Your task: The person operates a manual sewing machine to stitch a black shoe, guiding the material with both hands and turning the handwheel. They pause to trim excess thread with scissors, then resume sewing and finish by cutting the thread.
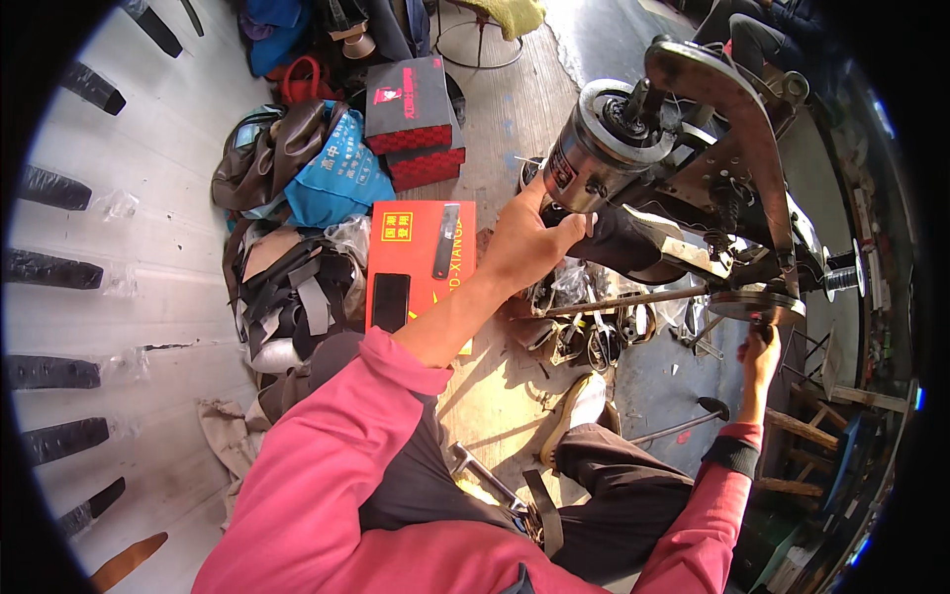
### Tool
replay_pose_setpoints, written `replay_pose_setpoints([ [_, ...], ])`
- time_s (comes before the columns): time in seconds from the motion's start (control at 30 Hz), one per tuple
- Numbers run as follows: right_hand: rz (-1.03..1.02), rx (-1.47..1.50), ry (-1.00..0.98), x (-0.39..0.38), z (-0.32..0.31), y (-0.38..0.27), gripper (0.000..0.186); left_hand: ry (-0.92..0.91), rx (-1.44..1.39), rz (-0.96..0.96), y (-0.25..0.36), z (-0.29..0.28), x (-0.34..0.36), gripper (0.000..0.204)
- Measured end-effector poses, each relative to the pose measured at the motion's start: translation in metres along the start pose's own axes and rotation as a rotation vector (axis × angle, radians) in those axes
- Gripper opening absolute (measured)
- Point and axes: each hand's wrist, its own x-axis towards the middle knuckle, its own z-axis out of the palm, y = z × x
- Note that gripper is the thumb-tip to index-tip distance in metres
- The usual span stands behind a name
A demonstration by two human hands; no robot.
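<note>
My left hand (534, 238) is closed around the near end of a dark shoe (628, 243), just below the metal cylinder of a hand-cranked sewing machine (722, 148). The shoe's pale edge lies by the machine's working end, and some of my fingers are hidden behind it. Lower down on the right, my right hand (760, 356) grips the crank handle (760, 325) under the machine's round wheel (757, 305). My left arm stretches forward, while my right arm is bent out to the side.
Left of the machine lie a red box (421, 262) with a dark phone (390, 302) on it, stacked dark shoe boxes (408, 104), a blue bag (341, 173) and scraps (297, 297). A hammer (683, 426) rests on the floor. Another person's legs (747, 40) show at the upper right.
</note>
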Motion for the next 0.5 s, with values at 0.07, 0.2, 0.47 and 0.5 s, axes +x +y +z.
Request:
replay_pose_setpoints([
  [0.07,0.117,-0.138,-0.142,-0.016,0.03,-0.001,0.015,-0.006,0.0,-0.012,0.006,0.001,-0.002,0.05],
  [0.2,0.0,-0.063,-0.455,-0.065,0.064,-0.051,0.02,-0.002,0.055,-0.193,0.026,0.003,-0.008,0.047],
  [0.47,-0.274,0.019,0.032,-0.032,-0.021,-0.088,0.014,0.042,0.239,-0.095,0.025,0.003,-0.008,0.047],
  [0.5,-0.265,-0.003,0.056,-0.021,-0.026,-0.076,0.013,0.037,0.231,-0.095,0.02,0.001,-0.007,0.048],
])
